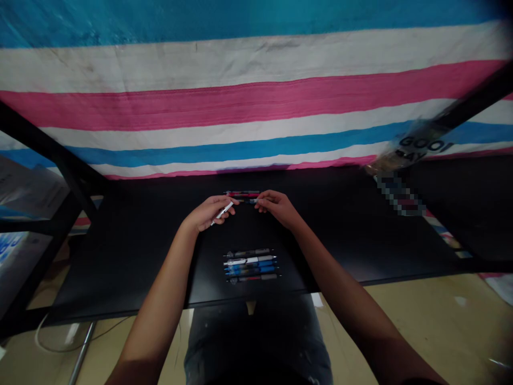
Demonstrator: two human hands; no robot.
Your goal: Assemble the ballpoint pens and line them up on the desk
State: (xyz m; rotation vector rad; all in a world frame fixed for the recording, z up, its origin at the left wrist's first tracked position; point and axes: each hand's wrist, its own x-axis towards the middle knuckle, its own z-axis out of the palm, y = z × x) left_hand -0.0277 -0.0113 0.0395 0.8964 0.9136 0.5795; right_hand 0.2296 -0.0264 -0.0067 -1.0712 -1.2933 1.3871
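Observation:
My left hand (207,212) is closed around a white pen-like barrel (222,213), which slants up to the right across the fingers. Opposite it, my right hand (277,206) pinches a thin dark pen part (250,201) that reaches into the gap between the hands. Whether the left fingertips touch its near end I cannot tell. Just beyond the hands lie a red pen (246,195) and a dark pen (242,192), partly hidden. Closer to me, a white pen (250,261), blue pens (250,267) and dark pens (252,278) lie side by side.
The black table (140,240) has its front edge close to my body. A striped sheet (240,107) hangs behind it. To the right is a clear printed bag (417,141); boxes (24,256) stand left, beside black frame posts (74,184).

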